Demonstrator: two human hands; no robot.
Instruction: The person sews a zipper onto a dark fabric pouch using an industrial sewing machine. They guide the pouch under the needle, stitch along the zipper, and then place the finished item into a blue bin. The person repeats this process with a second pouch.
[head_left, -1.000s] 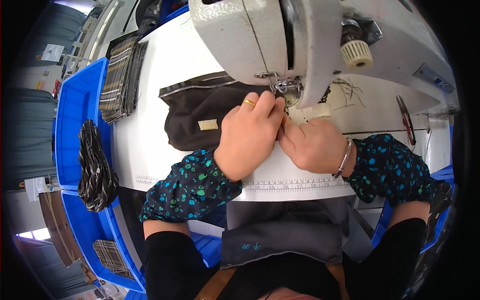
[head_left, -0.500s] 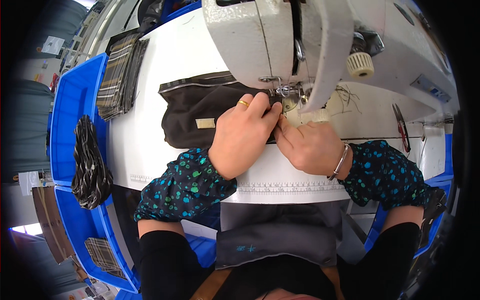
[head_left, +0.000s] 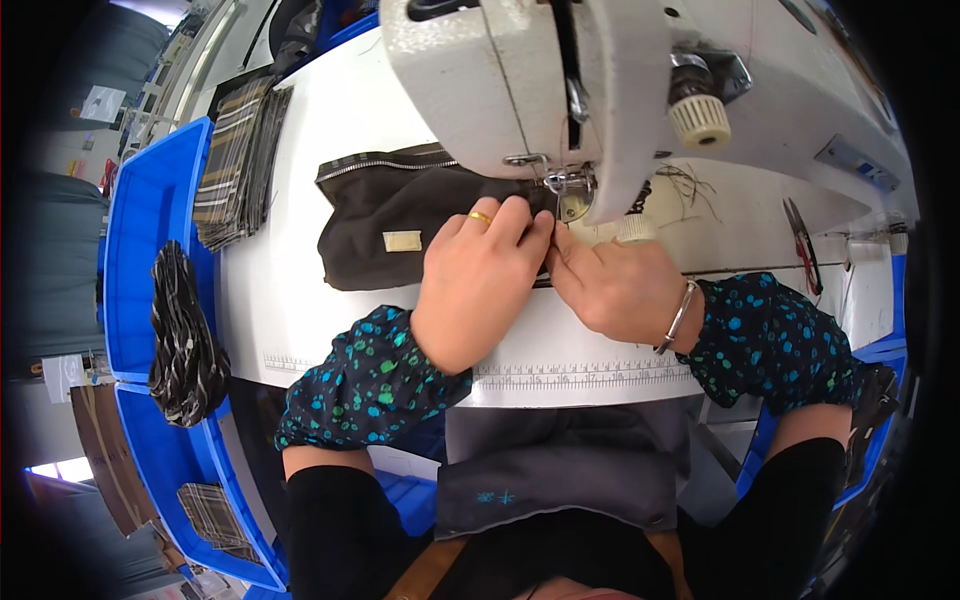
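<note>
A dark brown fabric piece (head_left: pixel 370 225) with a metal zipper (head_left: pixel 385 162) along its far edge and a small cream label (head_left: pixel 402 241) lies on the sewing table. Its right end reaches under the presser foot (head_left: pixel 565 181) of a white sewing machine (head_left: pixel 470 85). My left hand (head_left: pixel 482 275), a ring on one finger, presses on the fabric, its fingertips bunched just before the foot. My right hand (head_left: pixel 622 285) pinches the fabric's right edge, thumb and forefinger close against the left hand's. The fabric between the fingertips is mostly hidden.
Red-handled snips (head_left: pixel 803 245) lie right of the machine, with loose threads (head_left: pixel 690 190) behind my right hand. Plaid fabric pieces (head_left: pixel 235 165) are stacked at the left, beside blue bins (head_left: pixel 150 190) with a hanging bundle of dark strips (head_left: pixel 183 335). A printed ruler (head_left: pixel 540 377) runs along the near table edge.
Both hands remain at the fabric's right end with almost the same grip. The whole view has shifted slightly, and the machine head sits a little further left in it.
</note>
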